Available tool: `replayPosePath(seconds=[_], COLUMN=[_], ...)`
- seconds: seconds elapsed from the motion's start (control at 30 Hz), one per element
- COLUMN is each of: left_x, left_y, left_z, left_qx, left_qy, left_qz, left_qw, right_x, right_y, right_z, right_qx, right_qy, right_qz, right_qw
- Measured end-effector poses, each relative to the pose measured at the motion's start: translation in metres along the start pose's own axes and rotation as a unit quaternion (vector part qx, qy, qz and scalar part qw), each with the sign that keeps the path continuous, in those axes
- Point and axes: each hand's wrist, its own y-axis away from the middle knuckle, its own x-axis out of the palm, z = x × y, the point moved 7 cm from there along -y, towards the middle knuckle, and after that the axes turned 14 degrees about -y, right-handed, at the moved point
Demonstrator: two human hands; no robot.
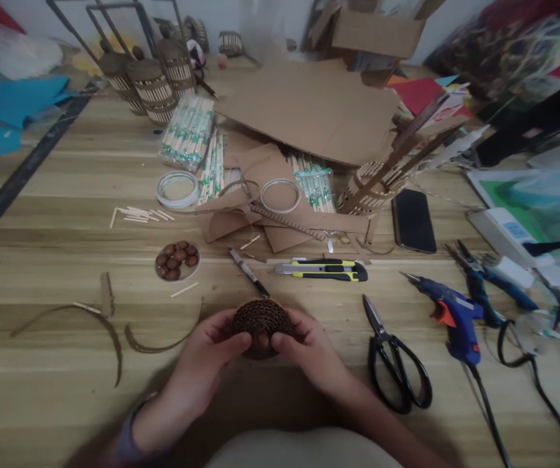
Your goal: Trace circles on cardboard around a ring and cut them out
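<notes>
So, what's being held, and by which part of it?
A round ridged brown piece, held at opposite sides by left hand and right hand.

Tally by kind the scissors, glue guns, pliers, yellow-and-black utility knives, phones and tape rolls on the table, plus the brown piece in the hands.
Scissors: 1
Glue gun: 1
Pliers: 1
Utility knife: 1
Phone: 1
Tape rolls: 2
Domed brown piece, held: 1
Total: 8

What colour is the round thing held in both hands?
The round thing is dark brown, seen best in the head view.
</notes>
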Motion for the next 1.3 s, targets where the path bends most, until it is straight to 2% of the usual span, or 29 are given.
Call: replayPosePath(seconds=[0.23, 0.47, 0.87, 1.07, 1.2, 1.3], left_x=[0.003, 0.007, 0.004, 0.010, 0.016, 0.020], left_y=[-0.001, -0.001, -0.005, -0.001, 0.008, 0.012], left_z=[-0.003, -0.007, -0.009, -0.016, -0.021, -0.024], left_qx=[0.008, 0.045, 0.086, 0.082, 0.078, 0.081], left_qy=[0.008, 0.002, 0.016, -0.003, -0.027, -0.037], left_qz=[0.019, 0.043, 0.051, 0.058, 0.069, 0.068], left_qw=[1.000, 0.998, 0.995, 0.995, 0.994, 0.994], right_x=[0.004, 0.006, 0.006, -0.002, -0.001, -0.001], right_y=[-0.005, -0.007, -0.010, -0.007, 0.000, 0.006], right_z=[0.004, 0.007, 0.010, 0.018, 0.022, 0.028], right_qx=[-0.031, -0.066, -0.066, -0.075, -0.079, -0.111], right_qy=[0.015, 0.000, -0.054, -0.069, -0.046, 0.013], right_qz=[0.005, 0.001, 0.007, -0.011, -0.008, -0.018], right_qw=[0.999, 0.998, 0.996, 0.995, 0.996, 0.994])
